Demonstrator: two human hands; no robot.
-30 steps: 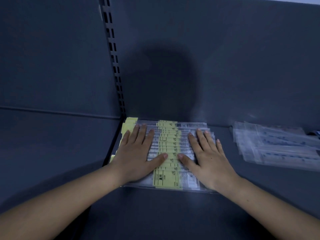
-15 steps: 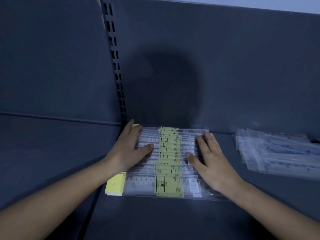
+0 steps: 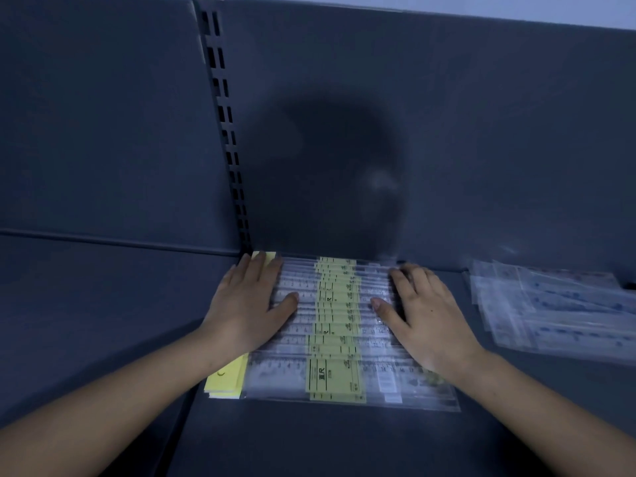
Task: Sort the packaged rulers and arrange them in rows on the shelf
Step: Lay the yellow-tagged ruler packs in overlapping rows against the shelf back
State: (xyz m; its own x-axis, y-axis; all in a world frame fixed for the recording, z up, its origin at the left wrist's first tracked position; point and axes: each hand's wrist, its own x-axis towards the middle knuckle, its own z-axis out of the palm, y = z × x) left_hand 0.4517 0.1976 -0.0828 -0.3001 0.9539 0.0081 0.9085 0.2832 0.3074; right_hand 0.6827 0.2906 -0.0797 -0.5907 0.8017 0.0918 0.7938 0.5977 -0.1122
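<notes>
A row of clear packaged rulers with yellow labels point(image 3: 337, 325) lies overlapped front to back on the dark grey shelf point(image 3: 309, 438), against the slotted upright. My left hand point(image 3: 247, 304) lies flat on the row's left end, fingers straight, thumb on the packets. My right hand point(image 3: 423, 315) presses flat on the right end, fingers spread toward the back wall. Yellow header cards point(image 3: 225, 376) stick out at the left, beside my left wrist.
A second loose pile of clear ruler packets with blue print point(image 3: 550, 311) lies to the right on the same shelf. The slotted upright post point(image 3: 227, 132) stands at the back left. The back panel point(image 3: 447, 149) closes off the rear.
Both hands have slid apart from the row's middle to its two ends. The yellow header cards at the left now show in front of my left wrist.
</notes>
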